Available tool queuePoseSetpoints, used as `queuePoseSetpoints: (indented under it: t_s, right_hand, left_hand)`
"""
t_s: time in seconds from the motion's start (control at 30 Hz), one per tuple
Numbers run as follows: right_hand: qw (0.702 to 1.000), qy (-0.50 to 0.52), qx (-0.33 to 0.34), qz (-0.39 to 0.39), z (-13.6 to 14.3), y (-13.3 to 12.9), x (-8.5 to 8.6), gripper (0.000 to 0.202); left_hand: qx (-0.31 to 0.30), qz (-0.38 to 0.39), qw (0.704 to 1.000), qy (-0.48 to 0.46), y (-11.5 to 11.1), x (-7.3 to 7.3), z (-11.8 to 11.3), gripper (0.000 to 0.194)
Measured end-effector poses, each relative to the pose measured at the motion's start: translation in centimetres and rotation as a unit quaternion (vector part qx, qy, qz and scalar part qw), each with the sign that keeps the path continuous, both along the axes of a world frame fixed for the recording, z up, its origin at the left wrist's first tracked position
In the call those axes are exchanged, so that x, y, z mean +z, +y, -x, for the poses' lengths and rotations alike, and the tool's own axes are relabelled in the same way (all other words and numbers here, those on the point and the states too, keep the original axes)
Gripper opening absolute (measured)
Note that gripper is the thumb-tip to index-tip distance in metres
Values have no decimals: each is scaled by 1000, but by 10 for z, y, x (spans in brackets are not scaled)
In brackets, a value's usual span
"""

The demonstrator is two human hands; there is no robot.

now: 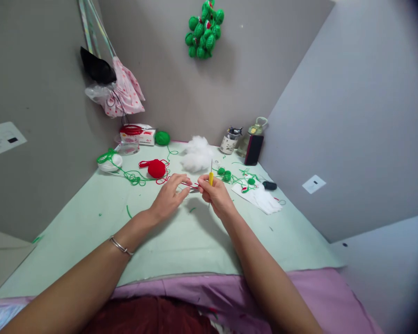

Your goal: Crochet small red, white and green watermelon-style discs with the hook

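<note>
My left hand and my right hand meet above the middle of the pale green table. A red yarn strand is pinched in my left fingers; it runs back to a red yarn ball just behind. My right hand grips a crochet hook with a yellow handle, which stands upright, its metal tip pointing up. The two sets of fingertips nearly touch around the strand.
White stuffing, a green yarn ball, small green crocheted pieces, white cloth, a jar, a bottle and dark phone sit at the back. Green crocheted balls and bags hang on the walls.
</note>
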State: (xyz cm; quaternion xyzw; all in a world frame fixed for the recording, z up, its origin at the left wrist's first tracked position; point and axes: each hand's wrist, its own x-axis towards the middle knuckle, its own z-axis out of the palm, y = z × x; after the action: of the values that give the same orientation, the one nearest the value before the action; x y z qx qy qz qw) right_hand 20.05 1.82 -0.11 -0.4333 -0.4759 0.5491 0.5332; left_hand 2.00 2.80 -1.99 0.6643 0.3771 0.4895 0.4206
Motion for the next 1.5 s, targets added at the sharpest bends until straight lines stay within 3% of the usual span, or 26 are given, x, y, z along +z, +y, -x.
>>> queuePoseSetpoints:
  t_s: [0.27, 0.5, 0.7, 0.87, 0.97, 1.3, 1.43, 1.5]
  right_hand:
    - [999, -49, 2, 5, 1, 2, -7, 38]
    - [998, -50, 28, 6, 5, -1, -2, 39]
    - [998, -56, 6, -4, 3, -1, -1, 35]
    - [996, -78, -29, -23, 2, 3, -7, 25]
    - [994, -99, -30, -29, 1, 5, -11, 19]
    - [988, -138, 74, 0, 7, -4, -3, 15]
    - [993, -104, 58, 25, 5, -1, -4, 30]
    - [995, -84, 41, 34, 3, 1, -5, 36]
  left_hand:
    - [6, -76, 994, 79, 3, -9, 6, 13]
    - [18, -81, 992, 93, 1, -12, 3, 22]
    - [51, -70, 991, 99, 3, -8, 8, 15]
    - [24, -79, 987, 138, 7, -7, 12, 10]
    - [17, -111, 983, 146, 6, -7, 13, 18]
    - [46, -171, 982, 71, 5, -8, 12, 9]
    - [115, -157, 981, 3, 10, -9, 15, 20]
    - [133, -152, 979, -21, 8, -8, 16, 15]
